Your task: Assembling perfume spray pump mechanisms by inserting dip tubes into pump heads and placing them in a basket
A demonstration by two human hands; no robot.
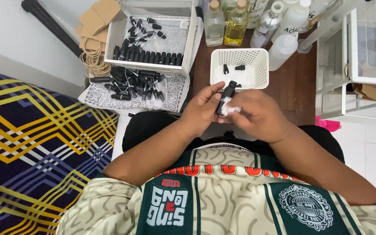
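My left hand [202, 109] grips a small black bottle [225, 96] that stands nearly upright between both hands. A little piece of white material [230, 109] is pressed against the bottle's lower side by my right hand [257, 116]. Both hands hover just in front of a white perforated basket [257, 65], which holds two small black caps [233, 68].
A white box [188, 39] at upper left holds a row of black bottles and loose parts. More black bottles [131, 82] lie on a patterned cloth. Glass and plastic bottles [236, 21] stand at the back of the brown table. A white wire rack [357, 56] stands right.
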